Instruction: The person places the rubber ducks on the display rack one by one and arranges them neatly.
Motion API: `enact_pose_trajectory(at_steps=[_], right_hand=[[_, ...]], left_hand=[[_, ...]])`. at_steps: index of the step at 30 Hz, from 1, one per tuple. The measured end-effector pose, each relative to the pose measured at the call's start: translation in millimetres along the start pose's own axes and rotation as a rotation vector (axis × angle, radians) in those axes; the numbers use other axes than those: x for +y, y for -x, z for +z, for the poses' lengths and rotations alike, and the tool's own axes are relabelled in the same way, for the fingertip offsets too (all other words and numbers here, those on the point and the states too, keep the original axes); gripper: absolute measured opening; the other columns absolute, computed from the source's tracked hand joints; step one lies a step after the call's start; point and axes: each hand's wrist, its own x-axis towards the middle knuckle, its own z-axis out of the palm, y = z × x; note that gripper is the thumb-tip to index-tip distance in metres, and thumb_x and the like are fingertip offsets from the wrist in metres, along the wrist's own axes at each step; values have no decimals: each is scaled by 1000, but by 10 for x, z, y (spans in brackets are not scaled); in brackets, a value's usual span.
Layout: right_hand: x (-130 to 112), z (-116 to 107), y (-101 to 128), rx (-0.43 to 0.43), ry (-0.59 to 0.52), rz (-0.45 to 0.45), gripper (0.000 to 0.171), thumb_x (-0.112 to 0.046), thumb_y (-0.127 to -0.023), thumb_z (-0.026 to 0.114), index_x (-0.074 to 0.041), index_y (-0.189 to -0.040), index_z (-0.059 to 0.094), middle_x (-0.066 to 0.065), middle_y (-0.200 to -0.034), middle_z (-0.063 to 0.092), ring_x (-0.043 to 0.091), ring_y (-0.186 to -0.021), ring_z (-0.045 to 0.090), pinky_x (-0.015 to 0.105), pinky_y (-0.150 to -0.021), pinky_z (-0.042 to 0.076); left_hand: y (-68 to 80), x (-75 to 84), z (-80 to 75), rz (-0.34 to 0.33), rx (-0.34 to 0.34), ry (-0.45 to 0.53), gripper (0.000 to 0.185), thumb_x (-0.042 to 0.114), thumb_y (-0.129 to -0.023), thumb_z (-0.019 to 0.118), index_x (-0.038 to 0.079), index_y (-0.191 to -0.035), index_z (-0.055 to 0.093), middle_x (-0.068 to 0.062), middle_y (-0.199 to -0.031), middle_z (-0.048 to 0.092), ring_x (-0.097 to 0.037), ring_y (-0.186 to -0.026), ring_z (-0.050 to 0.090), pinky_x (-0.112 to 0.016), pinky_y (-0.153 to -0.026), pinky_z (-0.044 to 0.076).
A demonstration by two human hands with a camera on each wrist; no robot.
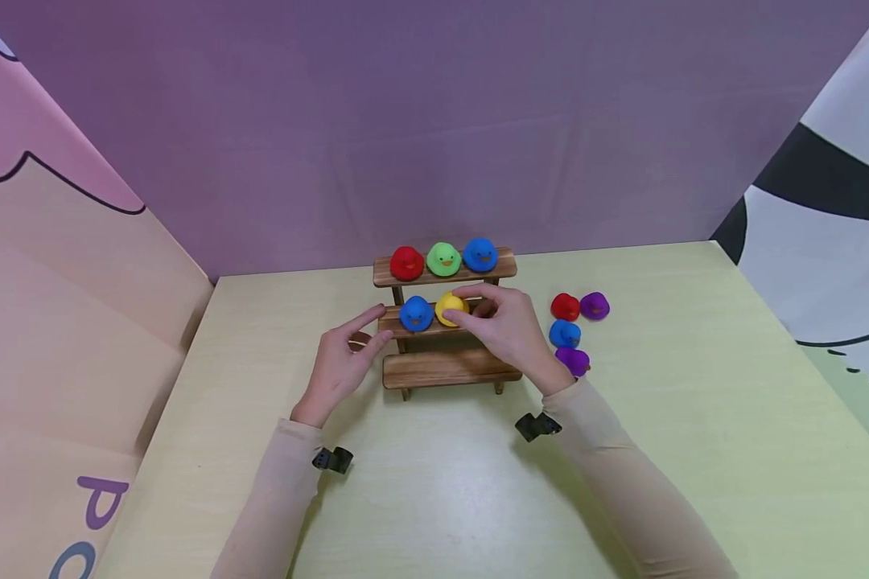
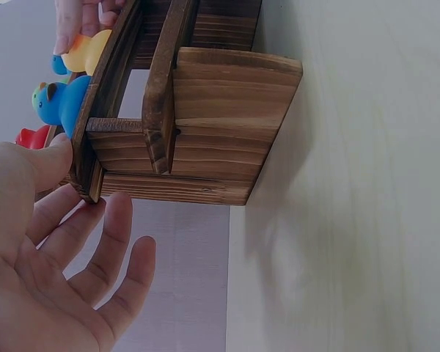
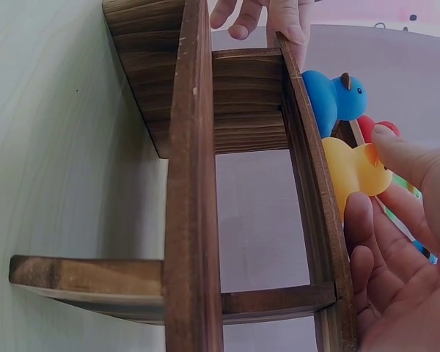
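A three-tier wooden shelf (image 1: 452, 368) stands on the table. On its middle tier, my right hand (image 1: 505, 322) pinches a yellow duck (image 1: 449, 307) between thumb and fingers; the right wrist view shows the yellow duck (image 3: 350, 170) beside a blue duck (image 3: 330, 99). That blue duck (image 1: 416, 314) sits left of the yellow one. My left hand (image 1: 339, 362) holds the left end of the middle tier, thumb above and fingers below, as the left wrist view of this hand (image 2: 66, 257) shows. Red (image 1: 407, 264), green (image 1: 444, 260) and blue (image 1: 480, 255) ducks line the top tier.
Right of the shelf, on the pale table (image 1: 420, 498), lie a red duck (image 1: 565, 306), a blue duck (image 1: 565, 333) and two purple ducks, one farther back (image 1: 595, 305) and one near my right wrist (image 1: 570, 360). A purple backdrop (image 1: 434, 129) rises behind the shelf.
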Motion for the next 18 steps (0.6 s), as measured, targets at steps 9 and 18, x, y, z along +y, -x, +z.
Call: enact_pose_trajectory(at_steps=[9,18], right_hand=[[2,-17,7,21,0,-13,36,-31,-93,85,-15,-124,79,9,-88,76,23,-79,66,27,-63,50],[52,-74,43,37,-3,-46,34,-30,-94,85,-14,-123,79,8,-93,77,22,-80,66,25,-64,51]], left_hand=[[-7,10,-9,6,3,3,48,30,-103,73,21,-150,65,-9,-138,73,-29,-99,73,-36,-79,61],[-3,0,-3,13,2,4,47,30,-104,73,23,-149,65,-6,-142,71,-29,-100,72,-37,-80,62]])
